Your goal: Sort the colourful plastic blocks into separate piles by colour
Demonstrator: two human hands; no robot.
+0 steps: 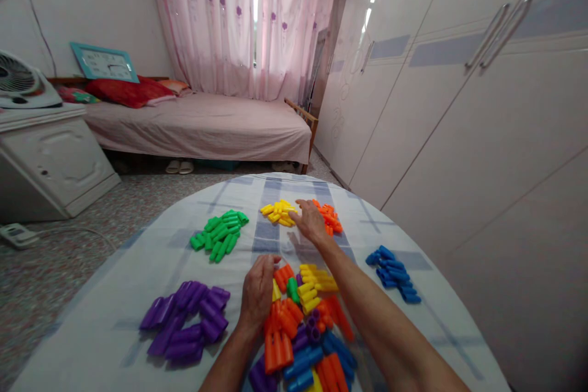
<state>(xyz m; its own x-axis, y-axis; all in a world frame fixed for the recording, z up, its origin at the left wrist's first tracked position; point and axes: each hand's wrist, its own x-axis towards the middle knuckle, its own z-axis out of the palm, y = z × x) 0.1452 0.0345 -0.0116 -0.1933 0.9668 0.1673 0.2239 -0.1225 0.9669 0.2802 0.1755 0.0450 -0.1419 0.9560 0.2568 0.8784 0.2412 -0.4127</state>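
Note:
My right hand [309,220] reaches across the table between the yellow plastic tube pieces [278,212] and the orange tube pieces [331,218]. Its thumb and fingers are apart, with the thumb at the edge of the yellow group; nothing shows in its grasp. Nearer to me, my left hand [258,291] rests against the left side of a mixed pile of tube pieces [281,318], its fingers extended and partly hidden. That pile holds orange, yellow, purple, blue and green pieces, many joined side by side. My right forearm covers some of it.
Separate groups of green tube pieces [221,234], purple tube pieces [186,321] and blue tube pieces [394,274] lie on the round table [160,257] with its checked cloth. Beyond stand a bed [215,125], a white cabinet [50,165] and a tall wardrobe [459,153].

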